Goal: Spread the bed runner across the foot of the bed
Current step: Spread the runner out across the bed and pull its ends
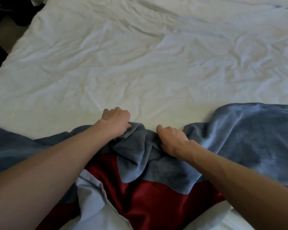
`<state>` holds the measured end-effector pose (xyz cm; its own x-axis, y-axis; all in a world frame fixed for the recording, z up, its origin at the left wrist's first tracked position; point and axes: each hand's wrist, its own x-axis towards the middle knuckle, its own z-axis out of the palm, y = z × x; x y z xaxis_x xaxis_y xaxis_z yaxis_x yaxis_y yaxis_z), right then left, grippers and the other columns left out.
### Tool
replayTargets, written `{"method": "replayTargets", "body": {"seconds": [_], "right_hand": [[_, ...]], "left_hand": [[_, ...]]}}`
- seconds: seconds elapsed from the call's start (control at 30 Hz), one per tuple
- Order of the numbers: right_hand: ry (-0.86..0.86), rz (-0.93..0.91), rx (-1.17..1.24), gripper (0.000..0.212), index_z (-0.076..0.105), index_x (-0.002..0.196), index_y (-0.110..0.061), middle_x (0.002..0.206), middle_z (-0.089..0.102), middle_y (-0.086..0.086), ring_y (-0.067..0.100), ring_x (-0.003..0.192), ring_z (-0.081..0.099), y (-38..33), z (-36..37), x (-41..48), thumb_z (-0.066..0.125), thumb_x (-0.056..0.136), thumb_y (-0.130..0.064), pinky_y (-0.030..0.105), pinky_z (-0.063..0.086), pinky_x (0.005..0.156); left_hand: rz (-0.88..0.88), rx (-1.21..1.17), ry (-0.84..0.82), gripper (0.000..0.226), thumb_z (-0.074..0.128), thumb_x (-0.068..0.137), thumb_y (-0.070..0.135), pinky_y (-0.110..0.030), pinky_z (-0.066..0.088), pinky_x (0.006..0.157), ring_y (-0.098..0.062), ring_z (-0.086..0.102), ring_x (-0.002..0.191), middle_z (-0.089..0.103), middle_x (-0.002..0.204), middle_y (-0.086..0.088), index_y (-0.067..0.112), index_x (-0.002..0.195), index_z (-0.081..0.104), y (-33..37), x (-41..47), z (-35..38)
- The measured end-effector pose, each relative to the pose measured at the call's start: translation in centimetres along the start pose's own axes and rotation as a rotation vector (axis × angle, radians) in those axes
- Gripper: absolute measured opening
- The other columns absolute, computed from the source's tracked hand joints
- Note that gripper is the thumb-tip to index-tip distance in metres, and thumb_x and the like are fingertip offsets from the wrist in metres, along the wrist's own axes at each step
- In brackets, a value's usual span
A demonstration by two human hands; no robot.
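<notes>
Although the bed runner (pixel 248 138) already reaches from the left edge of the frame to the right, it is far from flat. It lies as a blue-grey band across the lower third of the picture, on the white cover (pixel 140 55) that fills everything above it. At lower centre the cloth is heaped into thick folds, and its far edge runs in a wavy line, high at the right and low at the left.

Both hands work at that heap. The left hand (pixel 116 121), just left of centre, has its fingers curled into a fist on the far edge of the runner, with the thumb pressed against the cloth. The right hand (pixel 172 138), just beside it to the right, has its fingers bent down into the folds and grips a bunch of them. A short stretch of gathered cloth sits between the two hands.

Below the hands the runner's red lining (pixel 148 205) shows in a wide patch at bottom centre, so the near side looks turned over or pulled up. A pale fold of bedding pokes up through it at the bottom.

By my reading the placing is done and the smoothing is what remains: drawing the middle bunch out sideways, straightening the far edge, and laying the near side down so the red is hidden.
</notes>
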<state>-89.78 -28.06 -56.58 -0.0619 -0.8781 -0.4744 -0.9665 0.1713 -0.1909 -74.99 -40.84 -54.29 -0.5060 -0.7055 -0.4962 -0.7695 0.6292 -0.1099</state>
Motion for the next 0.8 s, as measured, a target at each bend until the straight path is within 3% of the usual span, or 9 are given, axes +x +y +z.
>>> {"method": "replayTargets", "body": {"seconds": [0.1, 0.23, 0.33, 0.47, 0.57, 0.63, 0.7, 0.77, 0.8], "right_hand": [[-0.089, 0.054, 0.042, 0.022, 0.043, 0.106, -0.008, 0.099, 0.057, 0.012, 0.032, 0.085, 0.056, 0.0, -0.4, -0.2, 0.051, 0.089, -0.019, 0.036, 0.038, 0.064], [-0.169, 0.093, 0.129, 0.017, 0.053, 0.085, -0.014, 0.082, 0.054, 0.006, 0.026, 0.071, 0.053, 0.4, -0.8, 0.0, 0.049, 0.084, -0.031, 0.032, 0.042, 0.063], [-0.186, 0.121, 0.194, 0.034, 0.054, 0.069, -0.015, 0.074, 0.055, 0.006, 0.024, 0.067, 0.055, 0.5, -0.6, 0.4, 0.045, 0.088, -0.04, 0.031, 0.042, 0.061], [-0.096, 0.167, 0.207, 0.056, 0.048, 0.071, -0.015, 0.079, 0.052, 0.005, 0.027, 0.073, 0.053, 0.1, -0.4, 1.1, 0.025, 0.095, -0.06, 0.035, 0.043, 0.069], [0.116, 0.175, 0.26, 0.053, 0.045, 0.064, -0.016, 0.078, 0.051, 0.006, 0.03, 0.075, 0.054, -0.6, -0.1, 2.0, 0.028, 0.097, -0.054, 0.034, 0.039, 0.066], [0.214, 0.121, 0.344, 0.042, 0.055, 0.073, -0.017, 0.085, 0.055, 0.007, 0.031, 0.085, 0.058, -1.1, -0.1, 2.9, 0.038, 0.097, -0.046, 0.033, 0.039, 0.067], [0.179, 0.021, 0.435, 0.028, 0.065, 0.106, -0.02, 0.106, 0.061, 0.009, 0.028, 0.101, 0.058, -1.5, -0.3, 3.9, 0.049, 0.094, -0.039, 0.034, 0.044, 0.08], [0.077, -0.088, 0.444, 0.038, 0.057, 0.127, -0.026, 0.123, 0.06, 0.006, 0.025, 0.113, 0.055, -2.0, -0.8, 4.7, 0.056, 0.089, -0.031, 0.038, 0.044, 0.095], [0.022, -0.13, 0.457, 0.04, 0.058, 0.125, -0.028, 0.122, 0.062, 0.004, 0.023, 0.112, 0.057, -2.3, -1.0, 5.0, 0.058, 0.085, -0.027, 0.04, 0.045, 0.095]], "left_hand": [[-0.107, -0.018, -0.035, 0.018, 0.054, 0.092, 0.027, -0.034, 0.034, 0.071, -0.02, 0.049, 0.072, 0.048, 0.075, 0.0, 0.014, 0.08, 0.047, 0.2, -0.2, -0.5], [-0.162, -0.059, -0.096, 0.017, 0.054, 0.087, 0.011, -0.035, 0.033, 0.073, -0.016, 0.044, 0.062, 0.049, 0.075, 0.0, 0.015, 0.074, 0.044, 0.2, -0.4, -1.1], [-0.163, -0.128, -0.051, 0.01, 0.054, 0.087, 0.01, -0.036, 0.032, 0.079, -0.02, 0.048, 0.068, 0.053, 0.079, -0.001, 0.015, 0.078, 0.05, 0.2, -0.4, -1.5], [-0.075, -0.274, 0.127, 0.013, 0.054, 0.087, 0.01, -0.035, 0.032, 0.082, -0.023, 0.057, 0.084, 0.064, 0.089, 0.0, 0.02, 0.087, 0.061, -0.5, -0.5, -1.5], [0.013, -0.436, 0.257, 0.012, 0.055, 0.089, 0.011, -0.034, 0.037, 0.086, -0.02, 0.057, 0.087, 0.06, 0.091, 0.006, 0.023, 0.087, 0.06, -1.6, -1.0, -1.0], [0.059, -0.501, 0.338, 0.01, 0.057, 0.088, 0.012, -0.033, 0.039, 0.083, -0.019, 0.053, 0.083, 0.054, 0.089, 0.006, 0.021, 0.087, 0.06, -2.2, -1.6, -0.5], [0.105, -0.539, 0.415, 0.009, 0.058, 0.087, 0.011, -0.031, 0.037, 0.076, -0.018, 0.052, 0.079, 0.052, 0.086, 0.006, 0.019, 0.085, 0.061, -2.8, -2.1, 0.0], [0.141, -0.579, 0.497, 0.01, 0.059, 0.086, 0.009, -0.029, 0.034, 0.07, -0.019, 0.053, 0.074, 0.052, 0.082, 0.005, 0.018, 0.081, 0.061, -3.3, -2.6, 0.3], [0.157, -0.596, 0.534, 0.01, 0.059, 0.085, 0.008, -0.029, 0.035, 0.069, -0.019, 0.053, 0.073, 0.053, 0.081, 0.003, 0.017, 0.08, 0.061, -3.5, -2.9, 0.5]]}}
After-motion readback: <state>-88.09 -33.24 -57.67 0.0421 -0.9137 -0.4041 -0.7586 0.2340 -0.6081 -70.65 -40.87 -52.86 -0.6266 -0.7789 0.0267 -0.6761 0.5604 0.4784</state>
